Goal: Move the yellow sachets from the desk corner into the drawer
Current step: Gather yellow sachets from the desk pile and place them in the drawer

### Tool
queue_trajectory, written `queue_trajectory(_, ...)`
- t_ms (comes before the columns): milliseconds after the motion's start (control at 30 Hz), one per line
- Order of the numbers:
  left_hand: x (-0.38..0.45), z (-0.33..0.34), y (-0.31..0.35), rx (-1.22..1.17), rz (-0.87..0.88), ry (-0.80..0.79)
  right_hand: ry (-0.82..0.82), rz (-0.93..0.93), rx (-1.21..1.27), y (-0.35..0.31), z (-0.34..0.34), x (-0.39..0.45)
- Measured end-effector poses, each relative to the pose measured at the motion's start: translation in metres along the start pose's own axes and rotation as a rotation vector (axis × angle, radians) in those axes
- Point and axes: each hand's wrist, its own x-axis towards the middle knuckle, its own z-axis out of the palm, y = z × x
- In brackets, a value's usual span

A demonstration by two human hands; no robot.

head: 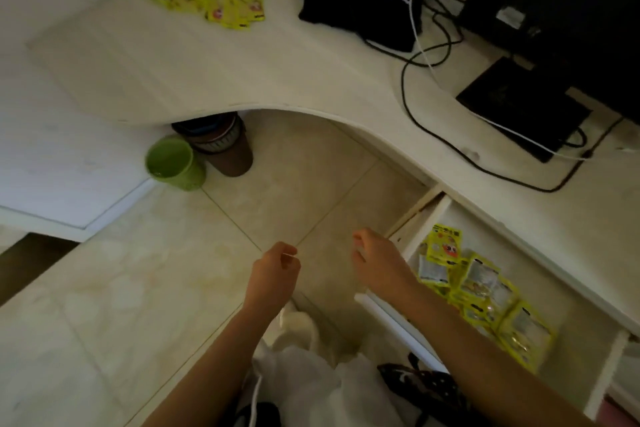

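Yellow sachets (485, 291) lie in the drawer (588, 333); left hand (273, 274) and right hand (377, 260) hover, fingers loosely curled, empty.

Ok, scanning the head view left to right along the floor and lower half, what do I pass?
green bin → brown bin → left hand → right hand → sachets in the drawer

A home office: curved white desk (311, 80), monitor (571, 10), cables (450, 149).
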Motion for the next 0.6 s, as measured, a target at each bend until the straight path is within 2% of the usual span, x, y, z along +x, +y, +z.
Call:
queue_trajectory(333,0.084,-0.119,-0.047,0.202,0.065,0.089,-0.062,-0.053,-0.038,-0.117,0.030,0.097)
queue_trajectory(600,0.170,-0.176,-0.032,0.170,0.085,0.130,-0.060,-0.084,-0.023,-0.180,0.017,0.191)
